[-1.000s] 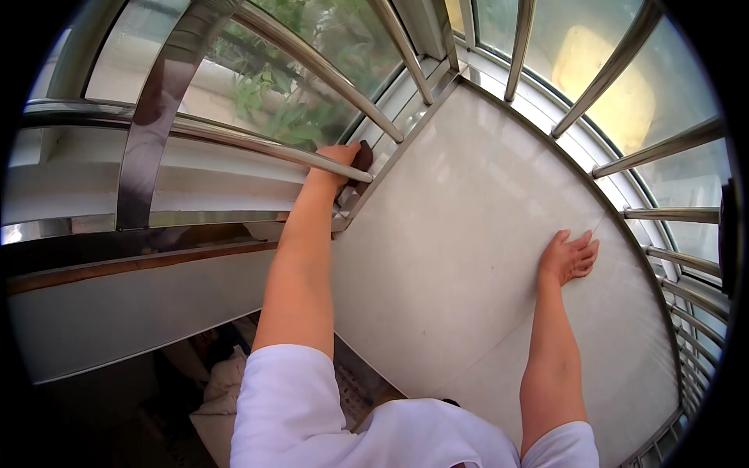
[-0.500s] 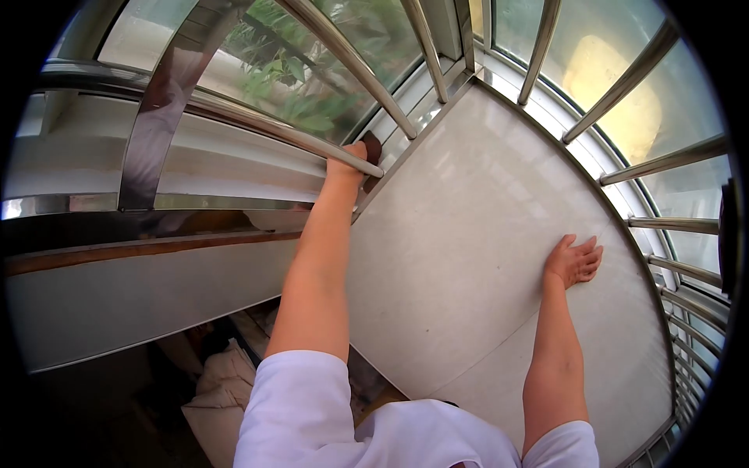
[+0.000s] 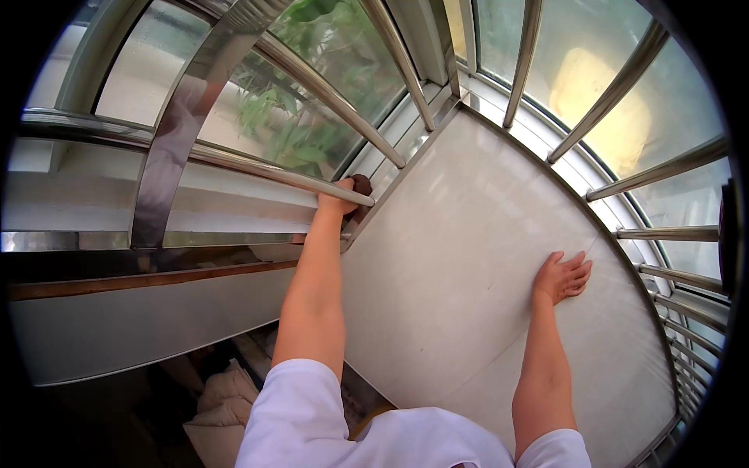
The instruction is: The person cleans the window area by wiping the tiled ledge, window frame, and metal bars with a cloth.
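Observation:
My left hand (image 3: 335, 200) reaches past a horizontal steel rail (image 3: 269, 173) to the window frame. Its fingers are partly hidden behind the rail and close on a dark brown, soft-looking thing (image 3: 361, 185), perhaps a cloth, pressed against the frame's lower edge. A dark reflection shows in the polished metal just below it. On the right, my right hand (image 3: 563, 278) rests palm down on a pale stone-like slab (image 3: 445, 234), fingers somewhat apart, holding nothing.
Several steel bars (image 3: 616, 90) line the window on the right. A wide polished metal strip (image 3: 175, 140) crosses the left rails. Green plants (image 3: 289, 117) show through the glass. Beneath the slab's left side, a beige folded fabric thing (image 3: 222, 413) lies in a dark space.
The view has tilted, so the scene sits lower. My left hand and the brown thing have slid slightly closer to the rail. My right hand stays in place on the slab.

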`<state>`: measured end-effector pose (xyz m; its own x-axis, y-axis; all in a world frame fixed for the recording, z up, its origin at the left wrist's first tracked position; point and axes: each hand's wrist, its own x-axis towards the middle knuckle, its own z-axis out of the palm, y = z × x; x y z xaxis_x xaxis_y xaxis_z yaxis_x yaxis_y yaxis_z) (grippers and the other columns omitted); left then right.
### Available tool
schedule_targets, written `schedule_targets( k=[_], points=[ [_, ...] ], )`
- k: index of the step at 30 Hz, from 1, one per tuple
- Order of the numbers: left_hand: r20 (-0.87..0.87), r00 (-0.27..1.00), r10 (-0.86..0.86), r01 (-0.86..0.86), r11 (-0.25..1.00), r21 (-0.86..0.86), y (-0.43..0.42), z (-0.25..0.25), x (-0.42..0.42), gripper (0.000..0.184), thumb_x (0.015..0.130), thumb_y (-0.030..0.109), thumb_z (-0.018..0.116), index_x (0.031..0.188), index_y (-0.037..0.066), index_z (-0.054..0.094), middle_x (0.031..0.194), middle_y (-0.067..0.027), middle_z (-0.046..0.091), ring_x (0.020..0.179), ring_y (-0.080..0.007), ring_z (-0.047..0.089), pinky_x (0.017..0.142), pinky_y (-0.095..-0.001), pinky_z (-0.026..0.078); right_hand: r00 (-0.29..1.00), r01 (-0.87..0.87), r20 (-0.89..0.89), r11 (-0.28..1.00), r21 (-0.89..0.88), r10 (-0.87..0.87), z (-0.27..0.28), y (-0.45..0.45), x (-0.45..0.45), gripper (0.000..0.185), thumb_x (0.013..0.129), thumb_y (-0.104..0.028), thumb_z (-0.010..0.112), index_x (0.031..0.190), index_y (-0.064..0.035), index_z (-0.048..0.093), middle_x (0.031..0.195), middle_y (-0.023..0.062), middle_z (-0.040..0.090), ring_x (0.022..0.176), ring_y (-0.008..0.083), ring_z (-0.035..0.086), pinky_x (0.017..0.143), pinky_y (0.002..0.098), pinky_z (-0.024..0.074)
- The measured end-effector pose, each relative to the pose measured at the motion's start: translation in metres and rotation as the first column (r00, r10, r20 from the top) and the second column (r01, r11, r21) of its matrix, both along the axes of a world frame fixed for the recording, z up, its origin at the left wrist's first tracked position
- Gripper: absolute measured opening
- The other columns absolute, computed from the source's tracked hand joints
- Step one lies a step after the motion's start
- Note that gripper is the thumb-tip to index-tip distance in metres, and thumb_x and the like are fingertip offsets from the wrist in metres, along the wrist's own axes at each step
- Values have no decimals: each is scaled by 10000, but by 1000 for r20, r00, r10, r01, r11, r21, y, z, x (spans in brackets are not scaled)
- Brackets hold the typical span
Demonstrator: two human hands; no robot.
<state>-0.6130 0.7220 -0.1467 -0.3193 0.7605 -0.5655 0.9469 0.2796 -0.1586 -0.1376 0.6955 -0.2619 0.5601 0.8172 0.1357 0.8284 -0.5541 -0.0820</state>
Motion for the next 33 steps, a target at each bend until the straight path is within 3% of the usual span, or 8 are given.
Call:
schedule_targets(
  k=[9,12,13,16,19,23,28,33],
  points=[
    [85,994,65,-93,919,384,12,10,27,425,697,242,774,1058,67,632,1009,-146,657,978,-358,612,836,-440,489,1000,-7,-6,1000,11,7,0,-3,-1,586,893,-379,522,1382,-95,371,1451,133,310,1349,282,289,1088,513,224],
    [-85,927,-365,332,692,641,24,-4,20,346,732,73,670,1064,163,639,941,-94,614,927,-303,598,714,-411,512,1000,-7,1,1000,11,7,1,-1,0,588,887,-375,526,1381,-95,372,1455,134,306,1349,284,290,1091,504,220],
    [-76,925,-372,330,689,645,33,0,22,346,732,73,670,1064,163,639,941,-94,614,927,-303,598,714,-411,512,1000,-6,-19,1000,16,7,2,0,-1,589,884,-371,529,1381,-96,372,1458,135,304,1349,285,290,1093,500,218],
    [-490,737,-466,673,431,601,46,17,26,292,736,95,601,1010,186,640,975,-32,548,938,-245,571,629,-304,527,999,-23,-29,999,35,24,5,-1,-1,589,879,-366,533,1377,-95,376,1460,136,299,1352,287,283,1096,493,214],
    [-479,665,-573,743,439,505,45,6,23,284,749,114,597,1030,143,623,949,-36,535,940,-232,576,614,-284,536,999,-29,-31,999,40,31,7,-2,-1,583,880,-368,531,1374,-97,384,1455,139,307,1348,287,288,1096,487,217],
    [-548,716,-432,688,567,453,37,-1,26,199,783,104,589,981,107,604,951,-31,557,942,-237,587,566,-298,552,1000,-23,-19,1000,12,23,8,-2,-1,580,882,-376,526,1374,-100,390,1449,135,319,1340,285,299,1095,480,220],
    [-496,818,-291,529,719,451,22,-14,20,74,804,141,593,844,90,629,938,-110,554,1008,-336,624,624,-381,581,1000,4,-6,1000,-17,-4,6,0,-2,586,886,-383,521,1383,-105,382,1447,122,328,1342,277,298,1097,474,219],
    [-392,896,-210,370,841,394,14,8,32,187,814,134,599,997,140,635,1014,-110,526,991,-322,588,751,-381,545,1000,-2,-29,1000,7,2,7,2,2,581,887,-384,518,1379,-104,386,1449,118,328,1349,276,291,1096,475,221]
  ],
)
